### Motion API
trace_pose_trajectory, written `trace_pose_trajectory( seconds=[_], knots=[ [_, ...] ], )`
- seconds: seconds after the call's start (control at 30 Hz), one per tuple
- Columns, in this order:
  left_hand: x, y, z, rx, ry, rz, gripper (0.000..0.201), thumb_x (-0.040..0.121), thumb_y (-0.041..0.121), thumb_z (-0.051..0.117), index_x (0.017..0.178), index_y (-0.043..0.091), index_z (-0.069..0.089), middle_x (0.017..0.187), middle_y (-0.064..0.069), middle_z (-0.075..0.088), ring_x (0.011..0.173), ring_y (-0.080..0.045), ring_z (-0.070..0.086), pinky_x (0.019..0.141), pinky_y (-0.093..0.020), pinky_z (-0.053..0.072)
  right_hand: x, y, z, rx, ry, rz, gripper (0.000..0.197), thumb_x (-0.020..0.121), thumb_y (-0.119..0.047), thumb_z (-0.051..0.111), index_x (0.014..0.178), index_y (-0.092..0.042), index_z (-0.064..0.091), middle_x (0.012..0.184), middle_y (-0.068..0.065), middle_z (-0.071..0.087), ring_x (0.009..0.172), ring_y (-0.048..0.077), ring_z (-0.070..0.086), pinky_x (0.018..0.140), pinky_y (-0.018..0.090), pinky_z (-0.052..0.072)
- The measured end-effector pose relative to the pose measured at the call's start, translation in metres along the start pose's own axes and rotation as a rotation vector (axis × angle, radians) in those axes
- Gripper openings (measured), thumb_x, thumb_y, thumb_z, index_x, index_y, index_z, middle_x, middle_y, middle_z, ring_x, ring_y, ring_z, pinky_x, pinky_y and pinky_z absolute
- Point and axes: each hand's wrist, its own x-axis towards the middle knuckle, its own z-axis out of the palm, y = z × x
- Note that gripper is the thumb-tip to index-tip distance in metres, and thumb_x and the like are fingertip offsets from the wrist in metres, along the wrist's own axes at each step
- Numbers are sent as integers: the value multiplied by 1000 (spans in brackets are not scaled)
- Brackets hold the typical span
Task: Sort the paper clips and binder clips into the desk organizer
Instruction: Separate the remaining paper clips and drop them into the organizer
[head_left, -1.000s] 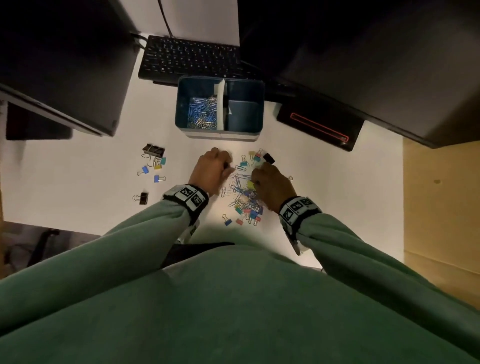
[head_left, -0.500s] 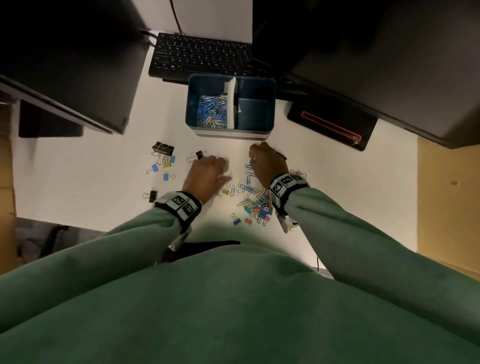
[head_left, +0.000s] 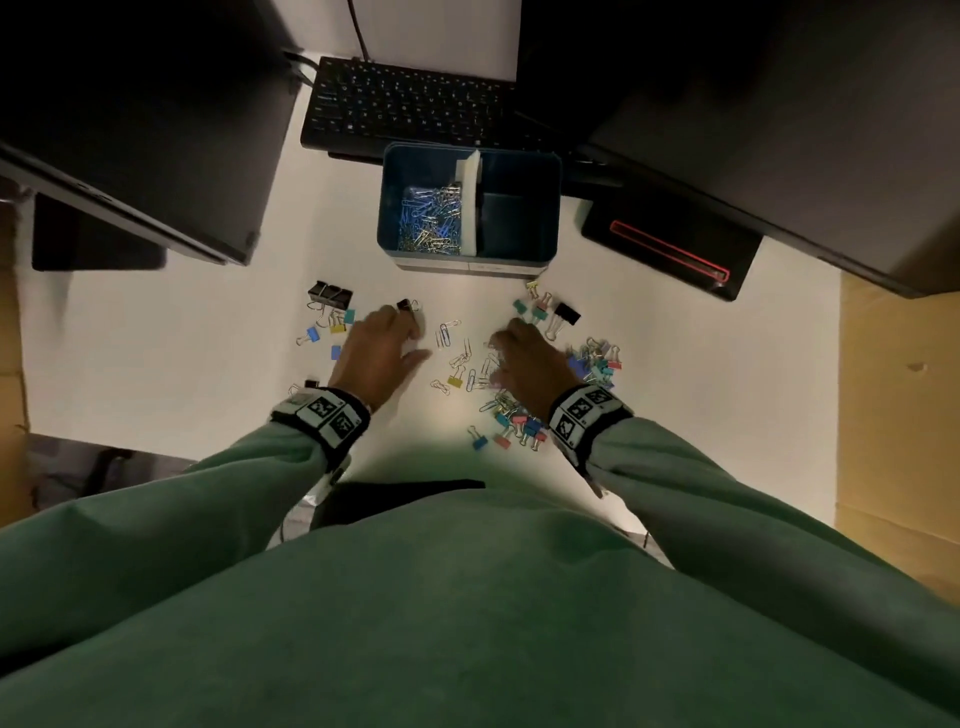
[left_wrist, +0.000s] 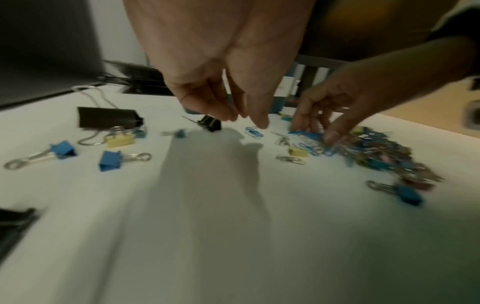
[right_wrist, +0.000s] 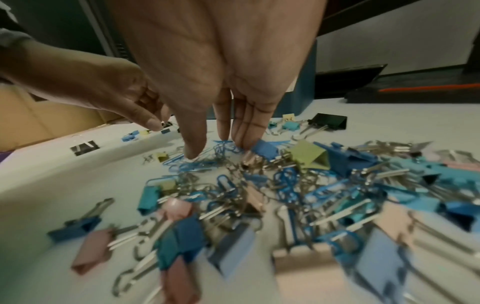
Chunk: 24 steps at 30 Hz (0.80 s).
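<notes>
A blue desk organizer (head_left: 470, 266) stands at the back of the white desk; its left compartment holds paper clips (head_left: 431, 218). A mixed pile of paper clips and coloured binder clips (head_left: 519, 410) (right_wrist: 259, 185) lies in front of it. My right hand (head_left: 506, 348) (right_wrist: 218, 146) reaches down onto the pile's far edge, its straight fingers touching blue paper clips. My left hand (head_left: 400, 332) (left_wrist: 241, 117) hangs relaxed and holds nothing, fingertips just above a small black binder clip (head_left: 407, 305) (left_wrist: 210, 123). To its left lies a group of binder clips (head_left: 332, 317).
A black keyboard (head_left: 405, 109) sits behind the organizer. Dark monitors overhang at left (head_left: 130, 130) and right (head_left: 753, 130). A black device with a red line (head_left: 670, 254) lies at right. Large black binder clips lie at left (head_left: 330, 293) and right (head_left: 566, 313).
My left hand moved left, away from the pile, and a small black binder clip now lies at its fingertips. My right hand reached towards the organizer, then came back onto the pile.
</notes>
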Motion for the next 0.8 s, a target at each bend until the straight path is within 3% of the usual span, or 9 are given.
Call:
trace_pose_trajectory(
  seconds=[0.07, 0.17, 0.37, 0.5, 0.57, 0.63, 0.7, 0.8],
  knots=[
    [-6, 11, 8, 15, -111, 83, 25, 82, 37, 72, 87, 15, 59, 84, -3, 62, 74, -17, 55, 70, -34, 50, -2, -8, 0, 68, -40, 1, 51, 82, -24, 70, 123, -2, 48, 123, 13, 46, 112, 26, 46, 90, 38, 48],
    [-7, 26, 23, 118, -193, 105, 35, 77, 50, 70, 80, 19, 55, 78, 0, 60, 70, -20, 55, 68, -33, 46, -3, -12, 2, 82, -63, 29, 59, 79, -21, 75, 126, -2, 47, 127, 15, 44, 116, 29, 45, 94, 38, 46],
    [-5, 26, 24, 90, -183, 68, 19, 79, 31, 67, 87, 16, 59, 85, -4, 63, 79, -25, 59, 72, -35, 46, 9, -17, 9, 202, 21, 28, 25, 85, 2, 59, 110, -2, 55, 115, 16, 51, 102, 31, 54, 88, 40, 47],
    [-13, -4, 1, -8, -63, -84, 15, 81, 25, 68, 91, 15, 61, 86, -3, 65, 78, -21, 60, 75, -36, 49, 26, -23, -2, 382, 70, 31, 19, 88, -3, 56, 107, -4, 61, 106, 13, 56, 94, 27, 58, 85, 41, 49],
    [-17, -22, -10, -16, -32, -163, 16, 81, 21, 69, 93, 13, 60, 91, -7, 64, 80, -24, 61, 74, -36, 49, 36, -28, -7, 315, 116, -9, 27, 91, -6, 54, 117, -7, 60, 114, 12, 55, 101, 25, 56, 86, 38, 51],
    [-20, -33, -13, -17, -39, -196, 25, 81, 20, 70, 101, 10, 58, 104, -12, 59, 86, -30, 61, 74, -39, 51, 42, -33, -8, 158, 54, -78, 37, 91, -7, 55, 128, -8, 54, 124, 13, 50, 113, 27, 48, 88, 39, 50],
    [-23, -30, -9, -42, -59, -177, 39, 82, 24, 72, 112, 8, 53, 114, -14, 54, 91, -31, 61, 76, -40, 53, 43, -34, -8, 18, -49, -192, 39, 88, -1, 56, 126, -6, 56, 122, 14, 51, 112, 30, 46, 88, 44, 50],
    [-22, -9, 2, -60, -145, -105, 65, 81, 38, 73, 132, 11, 43, 130, -12, 46, 108, -27, 55, 86, -40, 51, 31, -23, -16, 65, -76, -215, 36, 90, 3, 51, 124, -7, 58, 121, 13, 55, 113, 27, 50, 96, 41, 46]
  ],
)
